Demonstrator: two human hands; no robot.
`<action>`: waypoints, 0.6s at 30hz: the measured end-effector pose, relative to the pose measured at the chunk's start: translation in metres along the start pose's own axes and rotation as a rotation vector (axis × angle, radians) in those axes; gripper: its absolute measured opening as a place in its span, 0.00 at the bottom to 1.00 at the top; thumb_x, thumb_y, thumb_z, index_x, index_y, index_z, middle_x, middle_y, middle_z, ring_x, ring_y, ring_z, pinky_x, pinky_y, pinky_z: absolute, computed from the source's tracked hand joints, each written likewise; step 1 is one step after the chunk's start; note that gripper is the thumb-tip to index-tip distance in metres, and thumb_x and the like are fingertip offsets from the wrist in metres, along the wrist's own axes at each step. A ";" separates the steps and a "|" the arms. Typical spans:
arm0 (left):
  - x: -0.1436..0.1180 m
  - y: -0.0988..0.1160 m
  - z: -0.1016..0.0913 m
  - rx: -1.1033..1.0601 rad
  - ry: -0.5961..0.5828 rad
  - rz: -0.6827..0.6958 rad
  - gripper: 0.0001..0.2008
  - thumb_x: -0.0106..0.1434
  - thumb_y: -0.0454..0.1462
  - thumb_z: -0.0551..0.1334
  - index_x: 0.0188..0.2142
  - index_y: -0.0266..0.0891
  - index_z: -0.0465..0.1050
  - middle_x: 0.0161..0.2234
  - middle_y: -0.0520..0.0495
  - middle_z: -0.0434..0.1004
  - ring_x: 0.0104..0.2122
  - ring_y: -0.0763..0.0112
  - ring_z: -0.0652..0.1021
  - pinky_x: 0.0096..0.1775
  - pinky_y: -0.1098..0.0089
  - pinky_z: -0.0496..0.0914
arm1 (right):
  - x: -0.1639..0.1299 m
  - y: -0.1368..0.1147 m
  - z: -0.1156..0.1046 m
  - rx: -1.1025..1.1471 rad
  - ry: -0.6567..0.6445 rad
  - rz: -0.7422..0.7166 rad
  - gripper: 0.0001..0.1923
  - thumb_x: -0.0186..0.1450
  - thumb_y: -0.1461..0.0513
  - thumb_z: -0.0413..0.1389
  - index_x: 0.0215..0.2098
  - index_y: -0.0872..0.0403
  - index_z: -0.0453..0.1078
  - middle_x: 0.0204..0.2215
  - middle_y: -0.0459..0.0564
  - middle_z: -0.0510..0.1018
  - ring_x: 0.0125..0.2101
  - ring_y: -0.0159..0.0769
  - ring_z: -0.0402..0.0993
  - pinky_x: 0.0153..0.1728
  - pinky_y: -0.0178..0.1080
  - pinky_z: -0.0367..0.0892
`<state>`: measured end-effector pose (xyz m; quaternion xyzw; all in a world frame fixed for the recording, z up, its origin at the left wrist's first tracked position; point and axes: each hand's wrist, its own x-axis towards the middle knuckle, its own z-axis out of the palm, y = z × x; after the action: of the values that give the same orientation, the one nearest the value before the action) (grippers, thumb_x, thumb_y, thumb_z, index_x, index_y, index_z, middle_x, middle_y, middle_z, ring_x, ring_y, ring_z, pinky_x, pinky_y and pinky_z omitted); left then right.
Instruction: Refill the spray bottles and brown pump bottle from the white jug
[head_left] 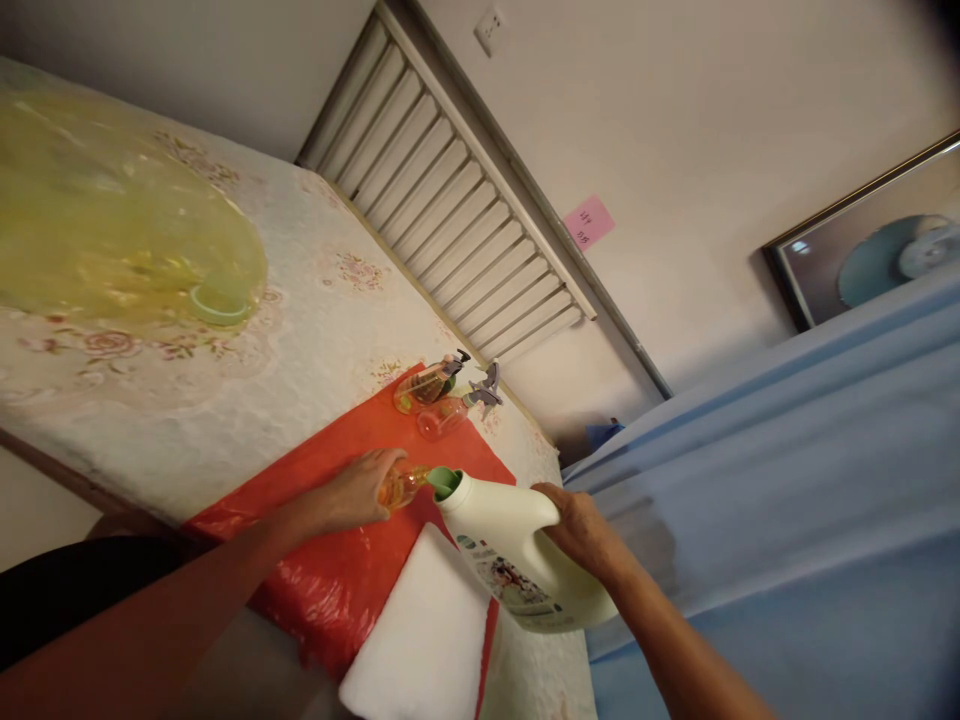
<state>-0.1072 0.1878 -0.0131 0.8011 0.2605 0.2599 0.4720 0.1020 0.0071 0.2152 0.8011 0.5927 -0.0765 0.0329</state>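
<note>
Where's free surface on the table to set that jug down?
Bare floral tablecloth lies between the yellow plastic cover and the red sheet. The white pad is also bare. It is crowded around the two spray bottles and where the left hand holds a small bottle at the jug in the right hand.

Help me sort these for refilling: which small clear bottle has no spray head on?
The small bottle in the left hand, beside the jug's spout; the two spray bottles behind keep theirs.
</note>
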 end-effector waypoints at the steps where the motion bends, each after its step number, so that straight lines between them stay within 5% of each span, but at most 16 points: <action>1: 0.000 -0.001 0.000 -0.003 0.000 0.008 0.33 0.48 0.34 0.64 0.56 0.41 0.63 0.55 0.40 0.72 0.55 0.54 0.72 0.54 0.61 0.67 | 0.000 0.000 0.000 -0.001 -0.001 -0.002 0.12 0.61 0.65 0.51 0.41 0.52 0.74 0.29 0.47 0.81 0.32 0.38 0.79 0.30 0.33 0.66; 18: -0.003 0.013 -0.004 -0.076 0.016 -0.046 0.31 0.50 0.38 0.63 0.55 0.41 0.61 0.53 0.41 0.74 0.52 0.55 0.76 0.52 0.62 0.70 | 0.002 0.013 0.022 0.251 0.088 -0.037 0.12 0.61 0.62 0.53 0.41 0.52 0.75 0.33 0.46 0.81 0.36 0.40 0.77 0.36 0.35 0.69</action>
<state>-0.1100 0.1830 -0.0007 0.7742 0.2725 0.2652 0.5060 0.1137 0.0021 0.1928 0.7904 0.5941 -0.1153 -0.0952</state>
